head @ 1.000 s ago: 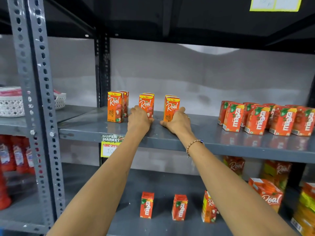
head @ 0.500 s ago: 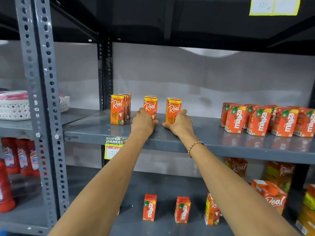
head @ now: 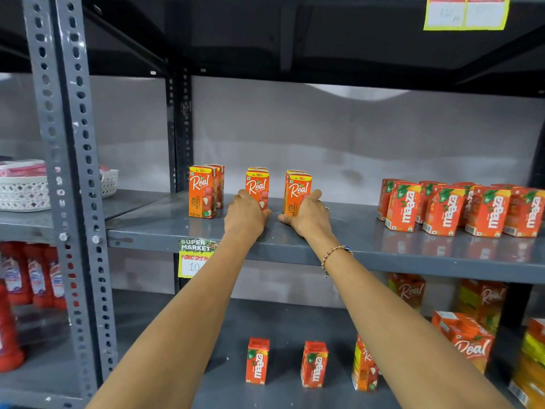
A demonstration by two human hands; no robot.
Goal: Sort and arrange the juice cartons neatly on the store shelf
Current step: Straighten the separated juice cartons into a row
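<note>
Three short rows of orange Real litchi cartons stand on the grey middle shelf (head: 165, 228). My left hand (head: 246, 215) grips the foot of the middle Real carton (head: 257, 184). My right hand (head: 309, 215) grips the foot of the right Real carton (head: 299, 190). The left Real carton (head: 202, 190) stands untouched beside the upright post. Several red Maaza cartons (head: 448, 209) crowd the right part of the same shelf.
On the lower shelf stand two Maaza cartons (head: 257, 360) and a Real carton (head: 364, 364), with more Real cartons (head: 469, 338) tumbled at the right. A white basket (head: 26, 191) sits on the left rack above red bottles (head: 35, 276). A price tag (head: 194, 258) hangs off the shelf edge.
Both hands have stayed on the two Real cartons and pushed them slightly further back on the shelf. The camera has tilted a little upward.
</note>
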